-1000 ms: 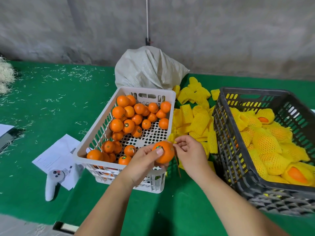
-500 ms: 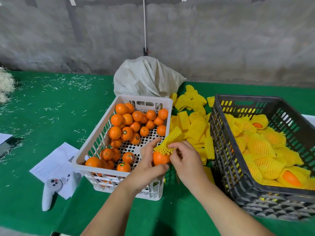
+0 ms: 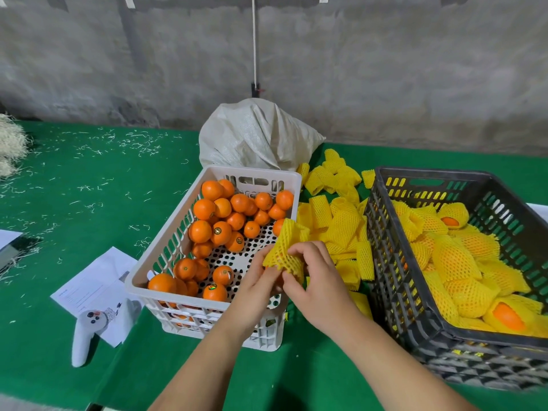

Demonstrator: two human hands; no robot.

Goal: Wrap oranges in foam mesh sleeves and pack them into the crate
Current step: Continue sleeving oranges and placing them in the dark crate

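My left hand (image 3: pixel 257 281) and my right hand (image 3: pixel 318 284) both grip a yellow foam mesh sleeve (image 3: pixel 286 247) pulled over an orange, which is almost fully hidden inside it and behind my fingers. They work above the near right corner of the white crate (image 3: pixel 142 274) holding several bare oranges (image 3: pixel 221 229). A pile of loose yellow sleeves (image 3: pixel 341 221) lies between the two crates. The dark grey crate (image 3: pixel 394 280) on the right holds several wrapped oranges (image 3: pixel 456 259).
A tied white woven sack (image 3: pixel 255 134) stands behind the white crate. Papers (image 3: pixel 92 289) and a white controller (image 3: pixel 86 333) lie at the left on the green table (image 3: pixel 74 188), which is strewn with pale shavings. A concrete wall rises behind.
A second ago my left hand held a bare orange while my right reached for a sleeve. The sleeve has since come down over the orange, covering it almost fully.
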